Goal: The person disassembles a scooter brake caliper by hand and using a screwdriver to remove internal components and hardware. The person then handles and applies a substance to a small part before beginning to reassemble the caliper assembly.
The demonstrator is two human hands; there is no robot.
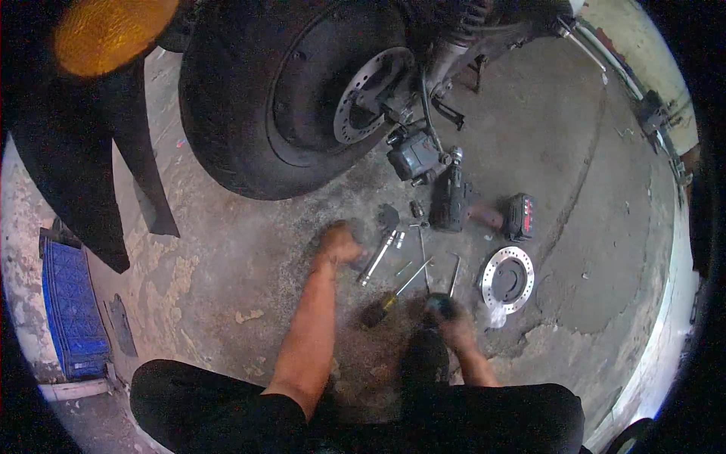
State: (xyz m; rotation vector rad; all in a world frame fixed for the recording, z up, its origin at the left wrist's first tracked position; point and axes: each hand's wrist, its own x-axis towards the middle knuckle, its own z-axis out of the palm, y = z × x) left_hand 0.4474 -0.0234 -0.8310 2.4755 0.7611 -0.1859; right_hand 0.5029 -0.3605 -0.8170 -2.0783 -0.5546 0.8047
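My left hand point(340, 246) is blurred beside a chrome extension bar point(374, 265); its fingers and whatever dark thing lies under them are unclear. My right hand point(454, 325) closes on a dark object point(440, 305) I cannot make out, near two L-shaped hex keys point(455, 268). Between my hands lie a yellow-and-black screwdriver point(375, 310) and small metal parts point(416, 208). To the right, a perforated brake disc point(491, 280) rests on the concrete beside a crumpled pale scrap point(497, 316). A cordless impact wrench point(454, 198) with a battery point(520, 218) lies farther forward.
A scooter's wheel point(234, 113) with a fitted disc point(348, 113) stands ahead, its brake caliper point(412, 155) hanging low beside it. Dark bodywork point(83, 189) with an orange reflector point(106, 34) overhangs at left. A blue plastic item point(72, 303) sits at the left edge.
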